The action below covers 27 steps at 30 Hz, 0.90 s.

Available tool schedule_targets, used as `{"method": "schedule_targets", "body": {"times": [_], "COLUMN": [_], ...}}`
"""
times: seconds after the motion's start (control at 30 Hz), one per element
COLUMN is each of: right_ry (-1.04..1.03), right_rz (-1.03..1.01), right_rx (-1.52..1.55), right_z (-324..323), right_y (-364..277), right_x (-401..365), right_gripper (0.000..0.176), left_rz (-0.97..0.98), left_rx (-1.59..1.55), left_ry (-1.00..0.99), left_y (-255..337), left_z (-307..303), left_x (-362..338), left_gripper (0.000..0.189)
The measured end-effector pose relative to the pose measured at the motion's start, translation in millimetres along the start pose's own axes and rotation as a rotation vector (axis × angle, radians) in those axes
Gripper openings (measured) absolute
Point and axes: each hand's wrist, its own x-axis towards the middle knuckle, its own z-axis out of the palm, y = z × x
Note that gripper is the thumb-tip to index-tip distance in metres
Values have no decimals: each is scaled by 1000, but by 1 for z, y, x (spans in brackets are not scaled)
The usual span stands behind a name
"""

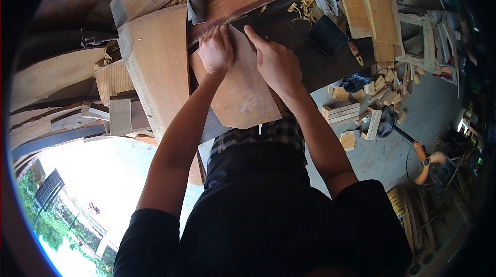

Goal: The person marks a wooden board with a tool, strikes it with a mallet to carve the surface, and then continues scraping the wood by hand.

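A flat, shaped wooden board (245,98), narrower at its far end and scuffed near my body, lies over the bench edge close to my waist. My left hand (216,52) is closed over the board's far left edge, fingers together and bent. Along the right edge, my right hand (278,65) grips the board with its index finger stretched toward the narrow end. Its other fingers are partly hidden, and whether anything small is under them I cannot make out. A dark curled sheet (196,5) rests beyond my left hand.
A wide plank (157,65) lies to the left. A dark flat sheet (328,36), a wooden-handled brush (356,54) and shavings (307,5) sit on the dark bench to the right. Wood offcuts (341,113) and an orange-bladed fan (423,163) are on the floor.
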Motion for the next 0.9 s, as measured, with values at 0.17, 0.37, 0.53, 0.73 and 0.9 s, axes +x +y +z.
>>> {"method": "schedule_targets", "body": {"times": [0.17,0.37,0.53,0.73,0.9], "right_ry": [-63,-7,-48,-92,-118], "right_rz": [41,29,25,78,81], "right_rx": [-45,7,-26,162,286], "right_z": [-8,1,-8,-10,-9], "right_y": [-3,-4,-2,-4,9], "right_x": [-13,11,-10,8,-11], "right_gripper": [52,60,50,53,48], "left_rz": [-29,3,-38,6,17], "left_rx": [9,0,9,-16,-8], "left_ry": [11,30,4,78,45], "left_y": [5,2,6,5,-1], "left_z": [-4,-1,-6,-2,0], "left_x": [-1,-2,0,0,-1], "left_gripper": [36,35,35,36,36]}}
